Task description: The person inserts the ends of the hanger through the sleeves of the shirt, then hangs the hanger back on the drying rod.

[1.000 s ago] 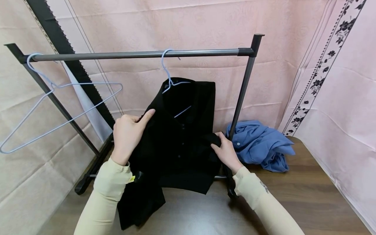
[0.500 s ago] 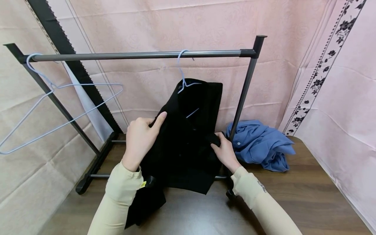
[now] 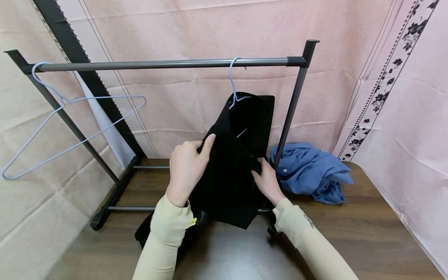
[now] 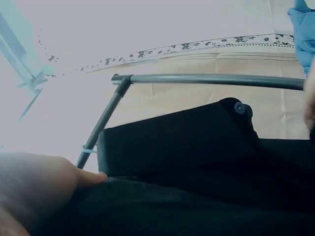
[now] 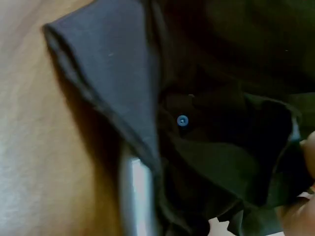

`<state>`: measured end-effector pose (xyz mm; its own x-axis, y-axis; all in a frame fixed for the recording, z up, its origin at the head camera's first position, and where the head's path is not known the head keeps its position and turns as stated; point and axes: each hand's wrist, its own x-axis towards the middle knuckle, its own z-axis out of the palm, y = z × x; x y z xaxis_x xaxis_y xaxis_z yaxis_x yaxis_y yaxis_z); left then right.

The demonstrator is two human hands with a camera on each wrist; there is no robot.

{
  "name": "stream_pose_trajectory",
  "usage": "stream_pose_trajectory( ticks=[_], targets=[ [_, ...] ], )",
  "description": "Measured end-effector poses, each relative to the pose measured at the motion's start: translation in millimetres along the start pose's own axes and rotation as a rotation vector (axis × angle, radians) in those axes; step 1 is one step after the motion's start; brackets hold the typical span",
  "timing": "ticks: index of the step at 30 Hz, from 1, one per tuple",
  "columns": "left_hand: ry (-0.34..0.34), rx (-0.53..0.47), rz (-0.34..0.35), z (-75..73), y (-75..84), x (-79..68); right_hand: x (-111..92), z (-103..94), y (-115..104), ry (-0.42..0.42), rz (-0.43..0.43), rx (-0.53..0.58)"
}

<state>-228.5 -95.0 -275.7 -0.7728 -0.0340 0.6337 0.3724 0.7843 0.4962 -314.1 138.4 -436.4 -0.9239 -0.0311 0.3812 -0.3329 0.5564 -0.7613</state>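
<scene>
A black button-up shirt (image 3: 227,179) hangs on a light blue wire hanger (image 3: 231,77), hooked over the rack's top bar toward its right end. My left hand (image 3: 189,167) pinches the shirt's left side below the shoulder, thumb in front and the other fingers hidden behind the cloth. On the other side my right hand (image 3: 267,181) grips a bunched fold of black cloth beside the right post. In the right wrist view a small blue button (image 5: 182,120) shows among the dark folds, and my fingertips (image 5: 307,155) hold cloth at the edge.
The dark metal rack (image 3: 168,65) stands on a wooden table (image 3: 367,229). A bare light blue hanger (image 3: 101,132) hangs at its left end. Beyond the right post lies a crumpled blue shirt (image 3: 311,171). Pink curtains (image 3: 168,31) close off the back and sides.
The black shirt's hanger has slid right along the bar, and my left hand has moved right with the cloth, narrowing the shirt. My right hand has stayed nearly in place.
</scene>
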Motion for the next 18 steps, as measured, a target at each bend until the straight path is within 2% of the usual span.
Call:
stream_pose_trajectory(
  ticks=[5,10,13,16,18],
  targets=[
    [0.032,0.043,0.012,0.0,5.7,-7.6,-7,-3.3,7,-0.107,0.049,-0.025],
    [0.129,0.071,0.041,-5.3,6.5,-14.2,-14,-17.9,5,-0.165,0.073,-0.044],
    [0.22,0.038,0.112,-9.5,9.3,-17.7,-18,-31.3,-1,-0.173,0.05,-0.08],
    [0.311,-0.015,0.241,-10.9,16.4,-19.6,-23,-50.0,-12,-0.143,-0.005,-0.099],
    [0.352,-0.097,0.33,-8.1,23.3,-21.6,-25,-65.6,-21,-0.096,-0.046,-0.104]
  ],
)
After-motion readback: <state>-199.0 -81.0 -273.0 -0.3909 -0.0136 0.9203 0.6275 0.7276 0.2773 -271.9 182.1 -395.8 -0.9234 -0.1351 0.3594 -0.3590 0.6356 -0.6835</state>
